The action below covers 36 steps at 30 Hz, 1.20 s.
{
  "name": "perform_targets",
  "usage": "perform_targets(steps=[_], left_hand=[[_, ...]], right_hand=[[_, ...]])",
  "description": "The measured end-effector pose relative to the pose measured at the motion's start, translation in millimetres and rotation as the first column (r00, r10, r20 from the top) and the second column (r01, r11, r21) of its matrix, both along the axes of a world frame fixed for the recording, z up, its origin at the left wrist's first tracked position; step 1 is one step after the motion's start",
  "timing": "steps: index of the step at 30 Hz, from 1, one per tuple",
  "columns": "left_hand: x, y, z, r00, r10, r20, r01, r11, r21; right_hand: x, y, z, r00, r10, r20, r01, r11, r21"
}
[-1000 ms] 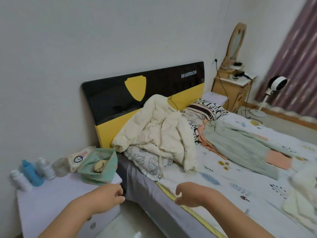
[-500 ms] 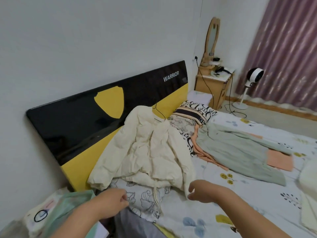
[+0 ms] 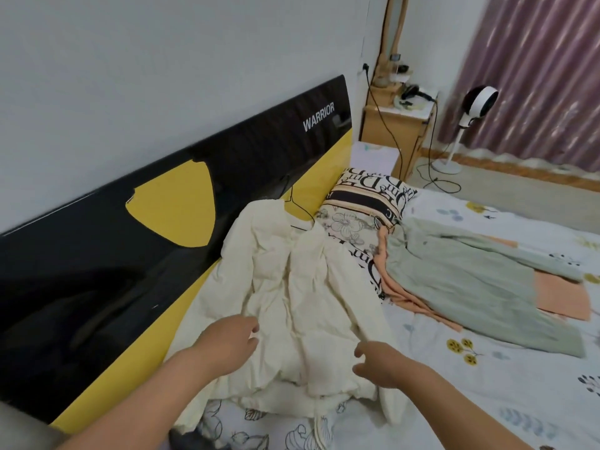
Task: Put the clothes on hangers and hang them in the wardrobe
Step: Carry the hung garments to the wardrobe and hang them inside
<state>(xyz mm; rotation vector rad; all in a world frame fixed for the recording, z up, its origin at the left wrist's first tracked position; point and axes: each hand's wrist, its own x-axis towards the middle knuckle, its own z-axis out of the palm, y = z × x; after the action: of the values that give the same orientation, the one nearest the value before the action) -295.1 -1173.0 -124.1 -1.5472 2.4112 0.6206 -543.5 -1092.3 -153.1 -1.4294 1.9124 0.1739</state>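
Clearly the main risk sits at the collar: a thin black hanger (image 3: 297,209) pokes out of the top of the cream jacket (image 3: 292,297), its hook lying against the headboard (image 3: 162,222), and whether its arms are properly inside both shoulders cannot be told from here. Should the jacket be lifted by its lower half, the hanger could slide out, or the hook could catch on the headboard's edge. The padded fabric is bulky and slippery-looking (it lies rumpled, open at the front), so a loose grab low down may only bunch it up. A drawstring trails from the hem toward the near edge of the bed (image 3: 487,401) and could snag. Lifting from the hook looks the safer course.

The left hand (image 3: 227,339) lies over the jacket's left front, fingers loosely bent and spread, touching or nearly touching the fabric; nothing is pinched. The right hand (image 3: 380,365) is above the jacket's lower right side, forefinger extended, other fingers relaxed and gripping nothing; whether it touches the cloth I cannot tell.

The jacket lies on the bed against the headboard, partly over the pillows (image 3: 367,203). A green garment (image 3: 470,287) lies flat beside it, over an orange one (image 3: 558,297); no hanger shows on them. No wardrobe is in view.
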Motion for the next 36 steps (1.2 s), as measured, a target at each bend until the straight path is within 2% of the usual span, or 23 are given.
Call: perform_targets(steps=[4,8,13,16,20,24,27,30,33,36], left_hand=[[-22.3,-61.1,-13.0,0.998,0.063,-0.016,-0.064,0.994,-0.085],[-49.1,-131.7,-27.2,0.995,0.084,0.061,-0.067,0.969,-0.239],[-85.0,-221.1,-43.0,0.987,0.128,0.099,-0.068,0.884,-0.463],[-101.4,-270.5,-52.7,0.970,0.162,0.180,-0.027,0.812,-0.583],[-119.6,-329.6,-72.7,0.929,0.197,0.313,0.007,0.836,-0.548],[-145.5,-355.4,-87.0,0.878,0.216,0.427,0.083,0.810,-0.580],[-158.2,-362.1,-86.8,0.889,0.264,0.375,-0.033,0.852,-0.522],[-163.2,-354.1,-80.1,0.941,0.262,0.212,-0.160,0.902,-0.402],[-163.6,-331.5,-55.5,0.972,0.215,0.092,-0.149,0.871,-0.468],[-151.6,-307.2,-21.6,0.980,0.194,-0.047,-0.189,0.826,-0.531]], right_hand=[[-18.1,-68.4,-32.3,1.000,0.005,-0.003,-0.005,1.000,0.002],[-36.5,-142.0,-75.3,1.000,-0.010,-0.023,0.010,1.000,0.005],[-56.8,-228.8,-122.0,0.992,-0.094,-0.079,0.084,0.990,-0.116],[-65.9,-269.7,-147.9,0.979,-0.164,-0.122,0.142,0.975,-0.171],[-70.6,-300.8,-188.1,0.966,-0.232,-0.116,0.213,0.965,-0.152],[-71.9,-298.5,-209.9,0.964,-0.160,-0.213,0.120,0.974,-0.190],[-74.4,-291.1,-209.9,0.953,-0.093,-0.287,0.034,0.978,-0.206],[-77.4,-282.8,-203.6,0.956,-0.079,-0.283,0.009,0.971,-0.240],[-85.7,-271.7,-191.0,0.986,-0.104,-0.134,0.061,0.954,-0.293],[-95.6,-252.0,-170.0,0.991,-0.100,-0.088,0.067,0.944,-0.323]])
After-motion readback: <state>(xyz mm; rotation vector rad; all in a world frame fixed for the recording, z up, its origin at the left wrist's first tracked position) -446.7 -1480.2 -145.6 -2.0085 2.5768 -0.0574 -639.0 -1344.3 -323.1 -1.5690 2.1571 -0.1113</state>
